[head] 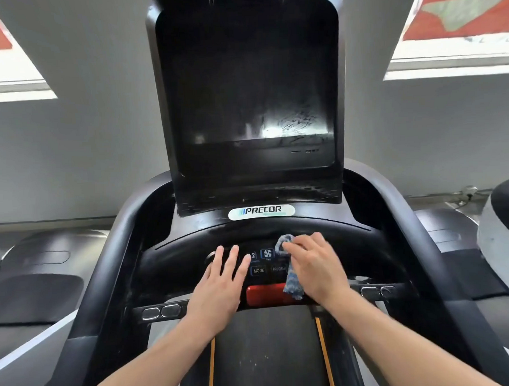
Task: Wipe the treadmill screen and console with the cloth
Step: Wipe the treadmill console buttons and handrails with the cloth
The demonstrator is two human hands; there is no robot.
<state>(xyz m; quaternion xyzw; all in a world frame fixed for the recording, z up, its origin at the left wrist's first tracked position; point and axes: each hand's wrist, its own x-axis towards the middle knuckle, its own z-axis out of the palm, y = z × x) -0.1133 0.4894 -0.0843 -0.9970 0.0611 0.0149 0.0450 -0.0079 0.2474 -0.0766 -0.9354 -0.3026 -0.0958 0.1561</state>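
— On the console (191, 254), item one: what are we logging?

— We are listing our right hand (315, 266), fingers curling round a blue-and-white cloth (290, 281) and pressing it to the button panel. One bunched end of the cloth is showing beyond our fingertips, beside the fan button (267, 253); the other end is hanging down over the red stop bar (263, 294).

— Item two?

— We are recording our left hand (219, 284), lying flat with fingers straight and spread, holding nothing, touching the console left of the MODE button (258, 270). Both hands are sitting side by side, near each other but not touching.

— And above them?

— We are noting the Precor badge (261, 211), then the dark screen (248, 85), tilting up and showing smears and glare near its lower edge.

— Surroundings?

— We are entering the running belt (269, 352) with orange side stripes below our forearms, metal grip sensors (160, 311) on the crossbar, neighbouring machines at both sides, and a grey wall (84, 127) behind.
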